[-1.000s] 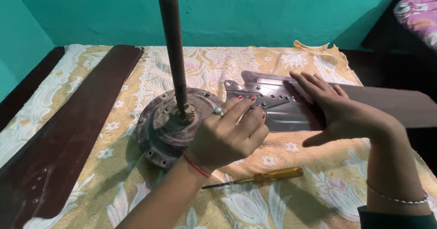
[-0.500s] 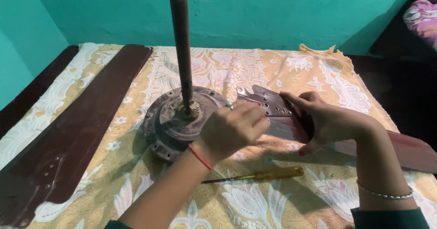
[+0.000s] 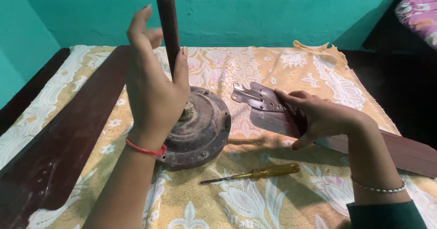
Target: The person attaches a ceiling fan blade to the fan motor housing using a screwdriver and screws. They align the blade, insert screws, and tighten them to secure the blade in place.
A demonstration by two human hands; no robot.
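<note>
A rusty round fan motor [image 3: 202,131] lies on a yellow flowered cloth [image 3: 282,201], with a dark metal rod [image 3: 165,15] standing straight up from its middle. My left hand [image 3: 152,81] is raised beside the rod, fingers spread upward and thumb on the rod's right side, so the rod passes between thumb and palm. My right hand [image 3: 321,117] grips a brown fan blade [image 3: 405,151] near its grey metal bracket [image 3: 259,103]. The bracket's holed end lies just right of the motor, apart from it.
A yellow-handled screwdriver [image 3: 259,172] lies on the cloth in front of the motor. A second brown fan blade [image 3: 68,133] stretches along the left side. A teal wall [image 3: 273,10] stands behind, and a pink patterned cloth [image 3: 419,15] sits at the upper right.
My left hand has lifted off the motor's rim and risen to the rod. The right hand has drawn the blade's bracket a little away from the motor.
</note>
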